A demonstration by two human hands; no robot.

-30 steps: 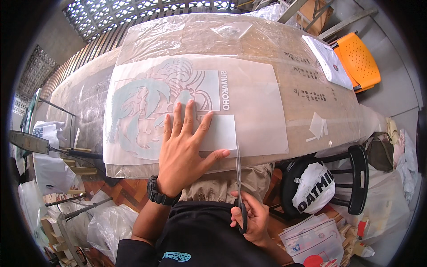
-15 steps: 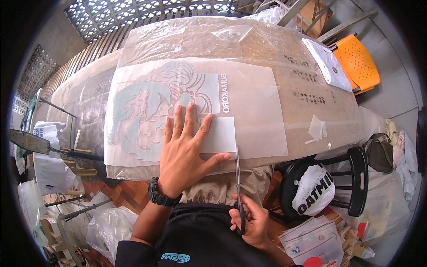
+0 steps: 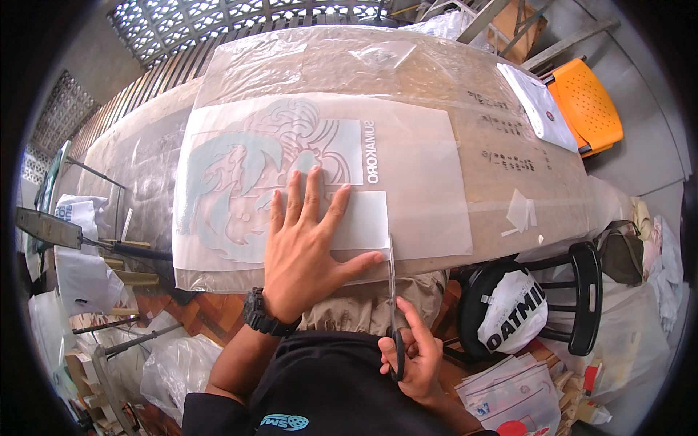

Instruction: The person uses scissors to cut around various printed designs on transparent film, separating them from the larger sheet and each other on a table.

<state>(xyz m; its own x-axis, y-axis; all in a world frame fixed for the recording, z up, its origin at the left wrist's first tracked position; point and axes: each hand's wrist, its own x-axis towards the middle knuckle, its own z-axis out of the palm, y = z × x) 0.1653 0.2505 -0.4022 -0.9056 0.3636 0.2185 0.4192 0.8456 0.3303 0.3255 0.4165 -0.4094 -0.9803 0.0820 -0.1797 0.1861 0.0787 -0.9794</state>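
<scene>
A large translucent film sheet [image 3: 429, 182] lies on the table, printed with a pale blue-green and grey swirling design [image 3: 240, 167] and mirrored lettering. My left hand [image 3: 305, 247] rests flat on it, fingers spread and thumb pointing right, partly covering the design and a white rectangular piece [image 3: 367, 218]. In my right hand [image 3: 414, 352], below the table's near edge, is a pair of scissors [image 3: 393, 283] with black handles. Its blades point away from me and reach over the sheet's near edge, along the right side of the white piece. They look nearly closed.
Clear plastic covers the brown tabletop [image 3: 502, 196], which has handwritten marks. Small white scraps [image 3: 520, 211] lie at right. Beyond them are a folded white shirt [image 3: 536, 105] and an orange chair [image 3: 585, 102]. A black chair [image 3: 585, 298] stands near right; plastic bags [image 3: 178, 370] lie lower left.
The scissor blades have shifted slightly forward along the sheet. My right index finger is now stretched out farther beside them. My left hand stays flat in the same place on the sheet.
</scene>
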